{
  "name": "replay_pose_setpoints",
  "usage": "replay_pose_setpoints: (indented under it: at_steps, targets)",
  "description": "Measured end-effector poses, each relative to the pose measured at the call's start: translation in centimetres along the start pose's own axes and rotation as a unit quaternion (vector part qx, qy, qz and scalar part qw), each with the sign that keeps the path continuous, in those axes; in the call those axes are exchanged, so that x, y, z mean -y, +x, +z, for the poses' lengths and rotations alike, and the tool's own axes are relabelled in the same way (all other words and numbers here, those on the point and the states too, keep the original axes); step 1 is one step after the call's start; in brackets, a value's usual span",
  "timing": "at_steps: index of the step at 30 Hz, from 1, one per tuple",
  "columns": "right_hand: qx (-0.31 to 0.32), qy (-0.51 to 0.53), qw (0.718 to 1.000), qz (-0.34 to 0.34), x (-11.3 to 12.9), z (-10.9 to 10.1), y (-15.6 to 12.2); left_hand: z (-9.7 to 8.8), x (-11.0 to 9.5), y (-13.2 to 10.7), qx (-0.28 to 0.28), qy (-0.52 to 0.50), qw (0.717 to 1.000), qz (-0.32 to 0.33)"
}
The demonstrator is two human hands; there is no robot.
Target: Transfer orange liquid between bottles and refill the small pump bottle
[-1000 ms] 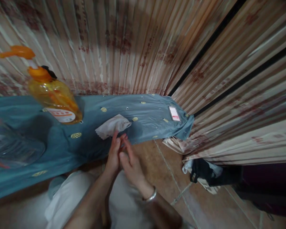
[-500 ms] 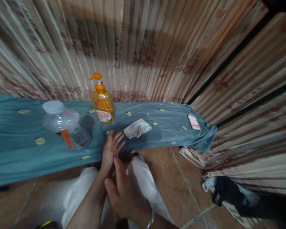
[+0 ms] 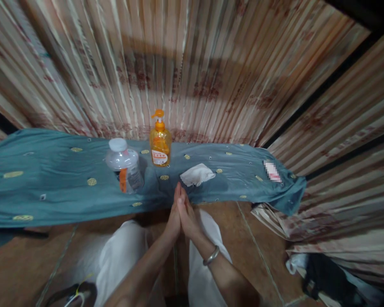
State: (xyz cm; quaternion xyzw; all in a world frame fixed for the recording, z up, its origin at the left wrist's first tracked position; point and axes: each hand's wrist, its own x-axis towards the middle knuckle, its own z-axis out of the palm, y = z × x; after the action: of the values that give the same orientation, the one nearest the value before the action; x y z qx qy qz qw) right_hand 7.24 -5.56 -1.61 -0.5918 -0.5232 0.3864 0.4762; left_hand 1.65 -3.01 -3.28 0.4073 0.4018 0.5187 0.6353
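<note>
My left hand [image 3: 173,217] and my right hand [image 3: 187,214] are pressed palm to palm, fingers stretched out straight and pointing away from me. Both are open, with nothing visible between them, though the palms are hidden. Just beyond the fingertips a crumpled white cloth or tissue [image 3: 197,175] lies on the teal cover [image 3: 166,196]. To the left of it stands an upright pump bottle [image 3: 160,147] of amber liquid with an orange pump. Nearer me and further left is a clear plastic bottle [image 3: 124,166] with a white cap.
A small pixelated pink-and-white item [image 3: 272,171] lies at the cover's right end. Pleated curtains [image 3: 179,64] hang behind and to the right, beside dark poles. A black bag-like item [image 3: 326,277] is on the tiled floor [image 3: 248,256] at lower right.
My right hand has moved from the left wrist area up against the left palm, so the hands now meet flat. The view has shifted, moving the bottles rightward in the picture.
</note>
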Motion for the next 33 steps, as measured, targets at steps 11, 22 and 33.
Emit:
replay_pose_setpoints:
  at_steps: [11,22,33]
  targets:
    - [-0.041,-0.059,0.994,-0.086,2.4,-1.4,7.8,-2.3,-7.4,-1.7,-0.095,0.084,0.983,0.136]
    - [-0.069,-0.069,0.994,-0.054,-2.7,-0.6,7.3,-9.4,-13.6,1.6,-0.300,0.247,0.889,0.242]
    - [-0.060,-0.064,0.995,-0.044,-2.2,-1.5,8.1,-11.0,-12.3,6.8,-0.323,0.244,0.892,0.201]
